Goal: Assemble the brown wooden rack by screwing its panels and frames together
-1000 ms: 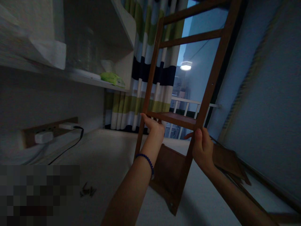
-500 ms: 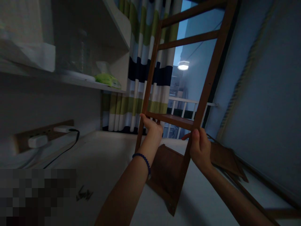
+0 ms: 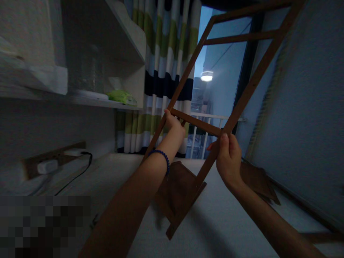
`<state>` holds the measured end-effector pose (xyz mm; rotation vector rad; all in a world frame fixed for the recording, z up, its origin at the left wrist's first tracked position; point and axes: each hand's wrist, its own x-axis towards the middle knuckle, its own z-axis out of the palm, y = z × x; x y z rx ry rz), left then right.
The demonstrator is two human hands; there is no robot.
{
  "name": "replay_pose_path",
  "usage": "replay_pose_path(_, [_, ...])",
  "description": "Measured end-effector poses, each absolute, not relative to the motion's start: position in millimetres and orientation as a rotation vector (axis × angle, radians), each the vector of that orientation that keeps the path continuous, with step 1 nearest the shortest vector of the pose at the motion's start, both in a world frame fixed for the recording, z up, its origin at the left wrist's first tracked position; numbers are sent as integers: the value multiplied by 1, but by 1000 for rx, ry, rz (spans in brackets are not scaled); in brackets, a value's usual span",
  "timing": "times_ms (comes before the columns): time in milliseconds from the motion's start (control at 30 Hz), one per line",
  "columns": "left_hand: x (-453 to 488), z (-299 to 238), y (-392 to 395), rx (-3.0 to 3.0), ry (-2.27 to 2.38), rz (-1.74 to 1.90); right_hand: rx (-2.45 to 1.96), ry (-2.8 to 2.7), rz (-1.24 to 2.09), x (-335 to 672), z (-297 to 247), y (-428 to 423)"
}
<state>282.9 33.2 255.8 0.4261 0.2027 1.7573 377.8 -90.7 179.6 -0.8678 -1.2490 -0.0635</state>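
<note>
Head view looks at a wooden frame (image 3: 248, 89), a ladder-like piece of two long rails joined by crossbars, held up in front of the striped curtain (image 3: 166, 53) and leaning so that its top tips away from the curtain to the right. The left hand (image 3: 174, 125), with a blue bead bracelet (image 3: 161, 154) on its wrist, is closed around the rail nearer the curtain, right where the lowest crossbar (image 3: 199, 123) meets it. The right hand (image 3: 228, 161) grips the rail farther from the curtain, just under the other end of that crossbar, with its thumb lying up along the wood. So the frame runs between both hands, most of its length above them and its foot below, close to the white surface (image 3: 129, 175); whether the foot touches cannot be told. A flat brown panel (image 3: 177, 182) lies on that surface below the curtain, behind the frame's foot, and another panel (image 3: 255, 177) lies farther from the curtain, past the right hand.
</note>
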Motion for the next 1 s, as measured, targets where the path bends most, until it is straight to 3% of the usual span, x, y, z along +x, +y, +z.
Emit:
replay_pose_path(633, [291,281,10,590,342,1758,-756,-1383,300,401,193,-117])
replay_pose_path(1000, [326,311,4,827,462,1729,-715,-1263,773,418,224,-156])
